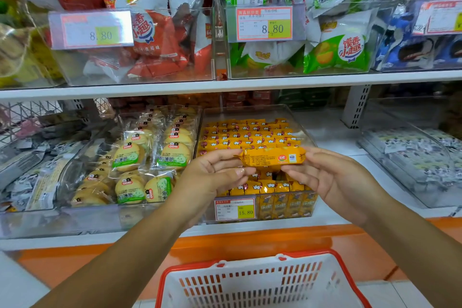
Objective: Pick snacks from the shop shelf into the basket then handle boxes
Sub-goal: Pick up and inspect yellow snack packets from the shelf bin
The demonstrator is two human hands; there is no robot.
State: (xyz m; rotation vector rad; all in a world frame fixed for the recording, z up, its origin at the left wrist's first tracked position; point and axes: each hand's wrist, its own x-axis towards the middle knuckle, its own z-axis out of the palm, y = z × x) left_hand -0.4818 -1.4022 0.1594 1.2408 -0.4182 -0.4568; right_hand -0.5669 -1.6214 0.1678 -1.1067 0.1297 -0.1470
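— Well, where is the snack right now?

— The yellow snack packet (pixel 272 156) is held level in the air between both hands. It is just above the front half of the clear bin (pixel 250 112), which is filled with rows of the same yellow packets.

— And how does each grip stand?

— The left grip (pixel 212 172) is narrow, with thumb and fingertips pinching the packet's crimped left end. The right grip (pixel 335 177) is narrow too, thumb below and fingers above the right end, beside the small printed logos. Both palms face inward.

— Where is the basket?

— The basket (pixel 260 267), with white slotted walls and a red rim, sits at the bottom of the view, between the forearms and well below the packet.

— What else is on that shelf?

— A price tag (pixel 235 209) reading 15.80 is fixed to the yellow bin's front. Just to its left lies a bin of round biscuit packs (pixel 150 157) with green labels. To the right, apart from it, is another clear bin of pale packets (pixel 412 152) with black-and-white print.

— And above?

— On the upper shelf board (pixel 225 84) stand a bin of red packs (pixel 155 32) and a bin of green packs (pixel 337 50), each tagged 8.80. Blue packs (pixel 412 50) are at the far right.
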